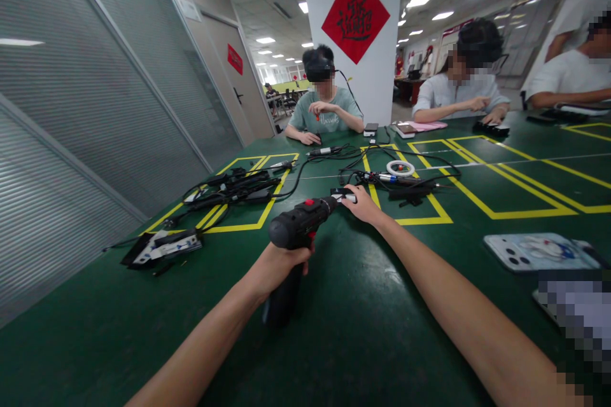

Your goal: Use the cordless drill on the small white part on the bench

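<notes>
A black cordless drill with red details is gripped by its handle in my left hand. Its chuck points away from me, toward a small black and silver-white piece. Closed on that piece from the right are the fingers of my right hand. The drill's front end is at or very near the piece; I cannot tell whether a bit touches it. What kind of piece it is does not show clearly.
Black cables and tools lie at the left, with a black tray of packets nearer me. A white ring and more cabled tools sit beyond my right hand. A phone lies at the right. Several people sit across the green table.
</notes>
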